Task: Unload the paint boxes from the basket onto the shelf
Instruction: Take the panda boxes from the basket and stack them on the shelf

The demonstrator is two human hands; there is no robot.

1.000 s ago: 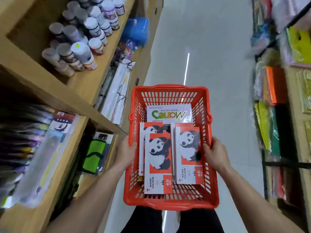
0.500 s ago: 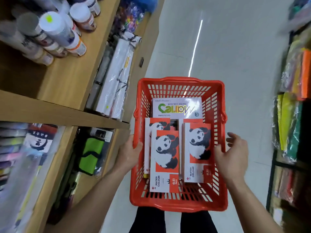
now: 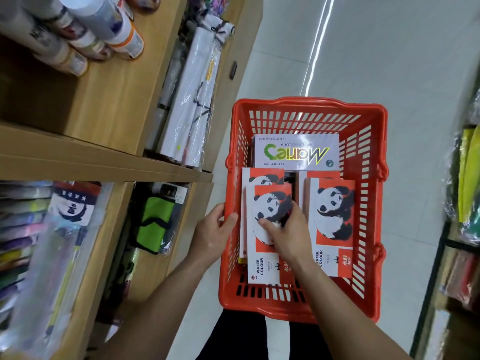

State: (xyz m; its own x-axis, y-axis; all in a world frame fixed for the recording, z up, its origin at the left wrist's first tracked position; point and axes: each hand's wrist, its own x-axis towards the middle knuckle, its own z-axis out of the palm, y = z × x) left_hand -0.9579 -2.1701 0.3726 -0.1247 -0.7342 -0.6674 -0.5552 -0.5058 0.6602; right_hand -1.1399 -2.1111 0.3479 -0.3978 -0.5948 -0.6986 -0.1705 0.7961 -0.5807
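Observation:
A red plastic basket hangs in front of me over the aisle floor. Inside lie several watercolour paint boxes: a left panda box on top of another, a right panda box, and a white Marie's box at the far end. My left hand grips the basket's left rim. My right hand is inside the basket, lying on the left panda box with fingers curled at its edge. The wooden shelf stands to the left.
Paint bottles stand on the upper shelf; wrapped white rolls lie behind it. A green pouch and packed brush sets fill the lower shelf. Another rack of wrapped goods lines the right side of the aisle.
My right hand has let go of the basket's right rim and moved left into the basket onto the left panda box. The view has tilted down and closer to the shelf.

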